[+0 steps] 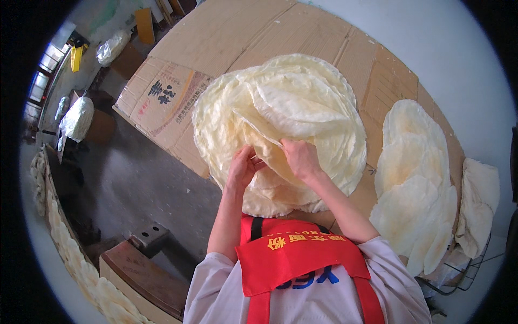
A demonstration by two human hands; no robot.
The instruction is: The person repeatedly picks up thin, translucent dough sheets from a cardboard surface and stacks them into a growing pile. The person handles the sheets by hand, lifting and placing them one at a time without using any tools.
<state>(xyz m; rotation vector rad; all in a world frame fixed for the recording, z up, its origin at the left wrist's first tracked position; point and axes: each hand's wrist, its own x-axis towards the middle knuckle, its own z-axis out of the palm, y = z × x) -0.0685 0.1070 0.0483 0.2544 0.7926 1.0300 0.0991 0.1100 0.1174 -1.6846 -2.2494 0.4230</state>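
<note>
A broad pile of thin, pale yellow flatbread sheets (218, 117) lies before me, its round edges ruffled and overlapping. Near its middle, one sheet (267, 150) is lifted and folded into a ridge. My right hand (301, 160) pinches the edge of this sheet between thumb and fingers. On the other side, my left hand (243, 168) has its fingers curled against the sheet's near left part; whether they grip it is hidden. A paler fold (295, 105) of flatbread stands up just beyond both hands.
Flattened cardboard (259, 32) covers the table under the pile. To the right lies a long row of overlapping flatbreads (417, 182), with a folded cream cloth (477, 202) beside it. More flatbreads (81, 259) line a surface at lower left. Plastic-wrapped bundles (79, 119) stand beyond the grey floor (149, 178).
</note>
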